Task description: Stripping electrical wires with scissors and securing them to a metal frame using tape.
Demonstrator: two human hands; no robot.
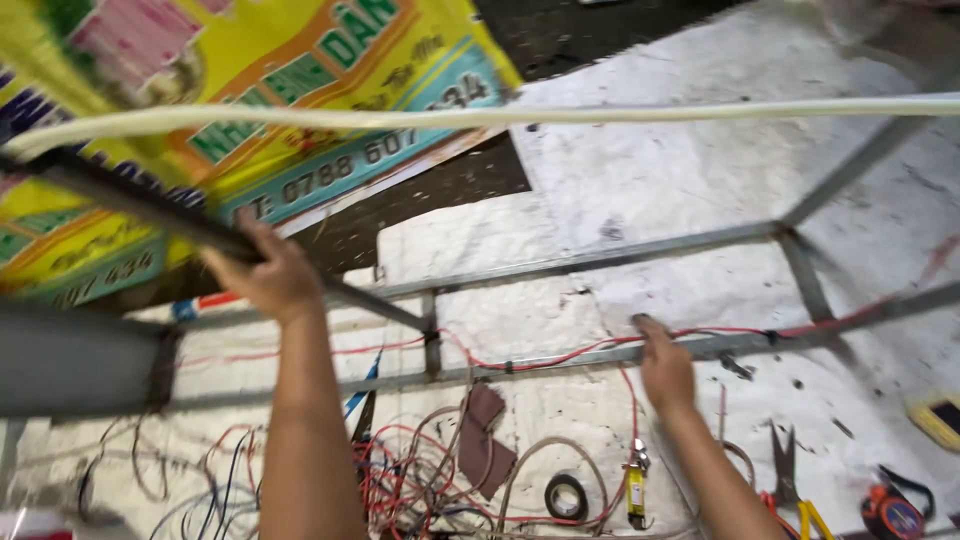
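The scene was brightly and evenly lit from overhead, with the white floor (pixel 700 180) glaring pale at its far right corner. Shadows were soft and short. Motion blur smeared the yellow banner (pixel 250 110) and the pale tube (pixel 600 113), while the near grey bar (pixel 70 360) sat out of focus.

A large printed banner (pixel 250 110) lies flat on the floor at my upper left, a rectangle of bright yellow with orange and teal bands, green and white lettering and a pink patch near its top. My left hand (pixel 265 275) hovers just over its lower edge.
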